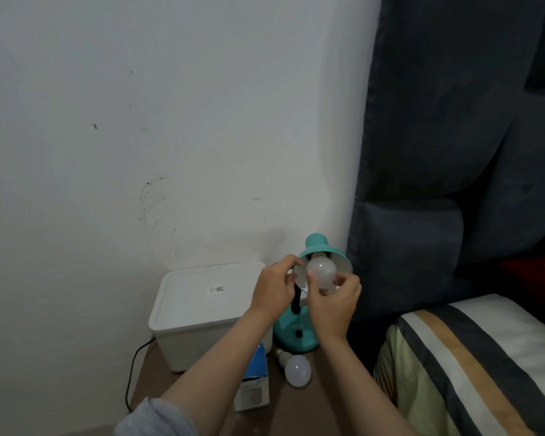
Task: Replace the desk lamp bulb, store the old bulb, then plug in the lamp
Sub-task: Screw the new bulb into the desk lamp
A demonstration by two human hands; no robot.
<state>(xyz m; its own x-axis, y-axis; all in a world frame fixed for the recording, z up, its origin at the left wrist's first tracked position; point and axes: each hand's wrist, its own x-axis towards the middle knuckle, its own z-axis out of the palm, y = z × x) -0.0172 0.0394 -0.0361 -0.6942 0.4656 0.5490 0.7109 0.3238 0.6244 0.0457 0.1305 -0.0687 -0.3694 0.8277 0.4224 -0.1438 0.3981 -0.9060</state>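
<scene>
A teal desk lamp (296,336) stands on a brown bedside table, its shade (320,247) tipped toward me. A white bulb (323,272) sits in the shade's mouth. My right hand (334,306) grips that bulb with fingers and thumb around its globe. My left hand (274,287) holds the shade's left rim. A second white bulb (294,368) lies loose on the table in front of the lamp base. A blue and white bulb box (254,388) lies beside it, partly under my left forearm.
A white lidded storage box (199,306) stands left of the lamp against the wall. A black cord (132,369) runs down behind the table's left edge. A dark padded headboard (438,184) and a striped pillow (472,366) are close on the right.
</scene>
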